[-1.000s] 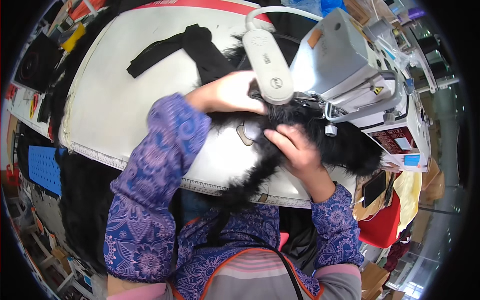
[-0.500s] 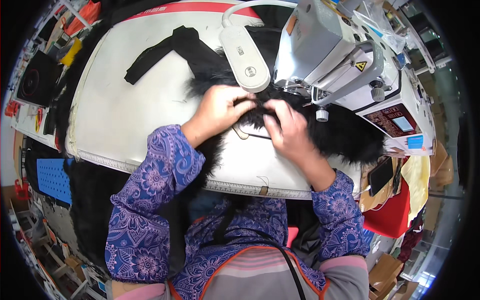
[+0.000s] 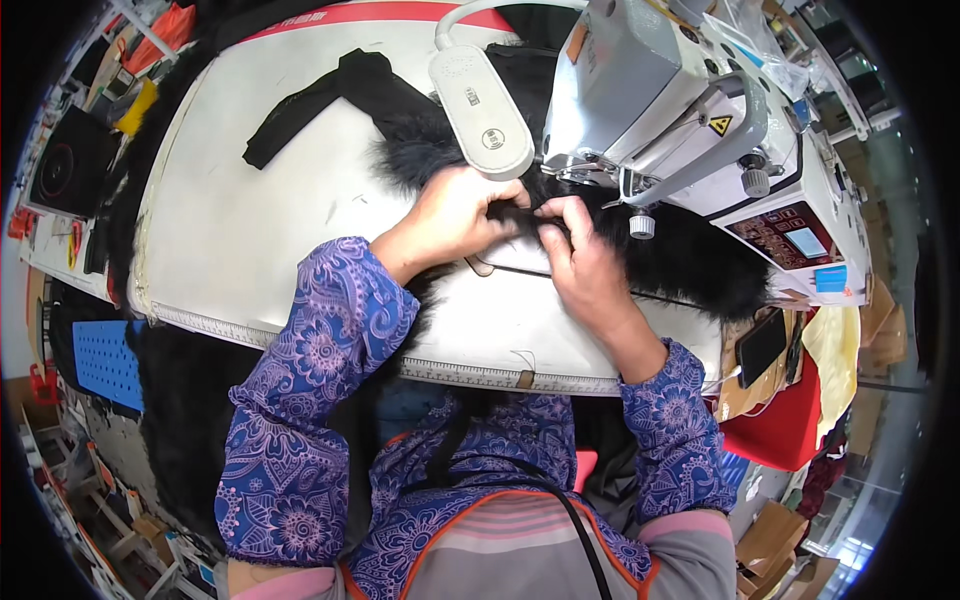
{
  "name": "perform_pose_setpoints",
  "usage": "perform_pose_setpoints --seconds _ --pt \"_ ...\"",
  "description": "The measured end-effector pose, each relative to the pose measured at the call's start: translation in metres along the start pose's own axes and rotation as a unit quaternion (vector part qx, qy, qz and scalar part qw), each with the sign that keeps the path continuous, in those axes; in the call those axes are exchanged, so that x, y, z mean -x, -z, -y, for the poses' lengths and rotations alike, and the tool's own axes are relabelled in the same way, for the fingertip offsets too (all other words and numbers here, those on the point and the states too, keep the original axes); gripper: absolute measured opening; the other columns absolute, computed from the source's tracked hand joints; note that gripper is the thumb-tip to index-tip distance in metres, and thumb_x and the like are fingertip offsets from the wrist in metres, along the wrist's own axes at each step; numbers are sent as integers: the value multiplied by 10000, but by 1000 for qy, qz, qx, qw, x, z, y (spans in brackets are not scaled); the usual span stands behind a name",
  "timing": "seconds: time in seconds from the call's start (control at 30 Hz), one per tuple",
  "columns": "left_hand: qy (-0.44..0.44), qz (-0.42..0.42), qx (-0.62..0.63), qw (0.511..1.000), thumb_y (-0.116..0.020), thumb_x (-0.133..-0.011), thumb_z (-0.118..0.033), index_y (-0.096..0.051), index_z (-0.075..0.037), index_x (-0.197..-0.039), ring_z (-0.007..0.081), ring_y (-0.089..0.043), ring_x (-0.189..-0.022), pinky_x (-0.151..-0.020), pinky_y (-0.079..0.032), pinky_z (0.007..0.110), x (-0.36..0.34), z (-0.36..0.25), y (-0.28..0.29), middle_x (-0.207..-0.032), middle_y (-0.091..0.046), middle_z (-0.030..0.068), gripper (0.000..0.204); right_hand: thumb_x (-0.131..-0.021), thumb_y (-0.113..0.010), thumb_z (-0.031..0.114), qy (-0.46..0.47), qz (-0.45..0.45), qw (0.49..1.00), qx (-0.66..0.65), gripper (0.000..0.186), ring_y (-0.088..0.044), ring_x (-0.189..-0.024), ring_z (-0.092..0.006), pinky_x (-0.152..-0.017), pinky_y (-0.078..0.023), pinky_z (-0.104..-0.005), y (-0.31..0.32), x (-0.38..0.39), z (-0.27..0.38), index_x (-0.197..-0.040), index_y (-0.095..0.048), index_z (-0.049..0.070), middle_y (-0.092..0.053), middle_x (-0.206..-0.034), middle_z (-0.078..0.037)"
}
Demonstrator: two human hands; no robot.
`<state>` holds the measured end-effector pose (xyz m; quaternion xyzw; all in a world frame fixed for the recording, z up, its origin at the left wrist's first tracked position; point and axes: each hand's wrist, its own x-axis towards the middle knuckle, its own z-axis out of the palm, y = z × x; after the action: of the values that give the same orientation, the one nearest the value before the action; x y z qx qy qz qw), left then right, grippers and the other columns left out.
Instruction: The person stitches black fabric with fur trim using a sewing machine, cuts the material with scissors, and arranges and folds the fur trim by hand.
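My left hand [image 3: 450, 220] is closed on black fur just below the white lamp head [image 3: 480, 110], thumb bent inward. My right hand [image 3: 585, 265] faces it, index finger and thumb pinching the same fur [image 3: 690, 270] close to the left fingertips. What exactly lies between the fingertips is partly hidden. The fur spreads right beneath the grey-and-white sewing machine [image 3: 620, 90], whose presser area is just above my right fingers, and also runs down behind my left wrist. A thin black sleeve-like piece of fabric [image 3: 290, 115] lies at the upper left of the white table [image 3: 225, 235].
A measuring tape [image 3: 450, 370] runs along the table's front edge. At right are a phone [image 3: 760, 348], yellow material [image 3: 830, 360] and a red seat or bin [image 3: 765, 440]. At left are a blue perforated panel [image 3: 108, 362], a speaker [image 3: 62, 165] and clutter.
My hands have drawn together on the fur. The fur strip that hung down mid-table has shifted left behind my left wrist. The machine appears farther left and up as the view shifts.
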<state>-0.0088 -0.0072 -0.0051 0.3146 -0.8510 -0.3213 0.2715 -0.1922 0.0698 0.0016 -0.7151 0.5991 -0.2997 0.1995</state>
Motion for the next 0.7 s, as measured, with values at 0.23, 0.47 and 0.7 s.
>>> perform_pose_setpoints --seconds 0.23,0.47,0.7 --pt "60 131 115 983 -706 -859 -217 -675 -2 -1085 185 -656 -795 -740 -509 306 -22 11 18 -908 -713 136 314 -929 -547 148 -31 -7 997 -73 158 -633 -875 -300 -783 -480 -381 7 -7 2 -1062 -549 62 -637 -952 -151" --pt "39 142 26 989 -605 -929 -273 -666 -20 -1092 192 -665 -820 -757 -510 328 -30 8 22 -930 -706 150 308 -938 -549 251 68 -23 994 88 243 -625 -949 -353 -778 -506 -423 5 -1 -2 -1100 -555 70 -622 -1059 -156" --pt "24 154 80 984 -554 -968 -266 -662 -12 -1020 123 -567 -700 -684 -486 308 -31 16 20 -765 -654 75 281 -958 -507 238 35 -17 996 86 209 -615 -895 -366 -745 -500 -444 3 -6 0 -995 -554 38 -619 -1007 -181"
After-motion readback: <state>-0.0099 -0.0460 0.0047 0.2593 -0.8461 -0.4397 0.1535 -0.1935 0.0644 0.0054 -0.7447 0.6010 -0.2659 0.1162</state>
